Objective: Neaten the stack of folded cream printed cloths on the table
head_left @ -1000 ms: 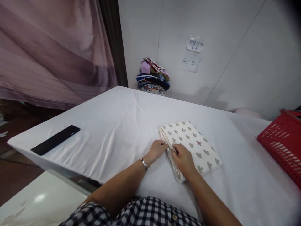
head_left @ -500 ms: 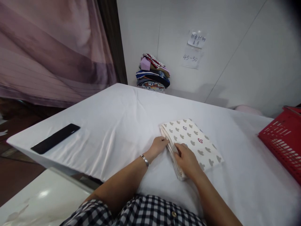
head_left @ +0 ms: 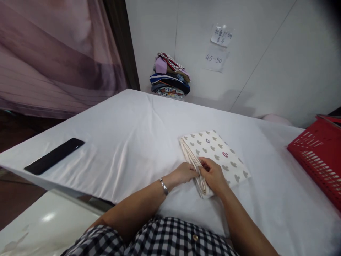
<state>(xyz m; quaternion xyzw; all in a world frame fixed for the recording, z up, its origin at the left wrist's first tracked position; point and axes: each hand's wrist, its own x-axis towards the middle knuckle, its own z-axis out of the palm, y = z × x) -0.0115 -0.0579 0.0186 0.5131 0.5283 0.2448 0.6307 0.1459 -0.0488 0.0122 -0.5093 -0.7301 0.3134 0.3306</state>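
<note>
Both hands — left hand (head_left: 186,173), right hand (head_left: 214,176) — pinch the folded cream heart-print cloth (head_left: 215,156)'s layered near edge; keep the layers aligned, fingers pressed firmly.

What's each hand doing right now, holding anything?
Left hand: fingers closed on the near edge of the folded patterned cloth.
Right hand: pinching the same edge, resting on the cloth.

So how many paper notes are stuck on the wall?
2: a small white paper note with handwriting, and directly below it a larger white paper note reading "45-50". None seems hidden.
</note>
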